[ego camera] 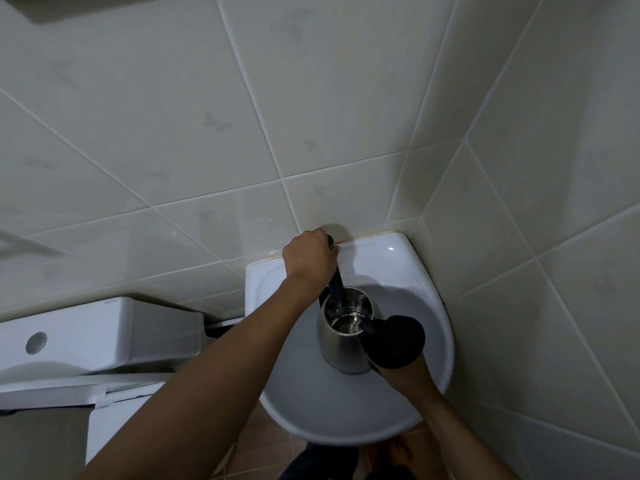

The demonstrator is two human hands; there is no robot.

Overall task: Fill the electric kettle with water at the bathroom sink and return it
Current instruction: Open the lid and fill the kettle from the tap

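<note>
Kettle [341, 336] first: we hold the steel kettle upright inside the white sink [408, 420], its black lid [394, 342] swung open toward us so the shiny inside shows. Our right hand [401, 374] is mostly hidden under that lid — it seems to be wrapped around the handle, though we cannot see the fingers themselves. Our left hand [310, 258] reaches to the back of the basin and is closed over the top of the dark tap [336, 284], whose spout slopes down to the kettle's mouth. Whether water is running we cannot tell. To the left of the sink stands a white toilet tank [100, 332] with a round flush button [36, 342]. Pale tiled wall [207, 133] surrounds the corner — the sink sits against it.
</note>
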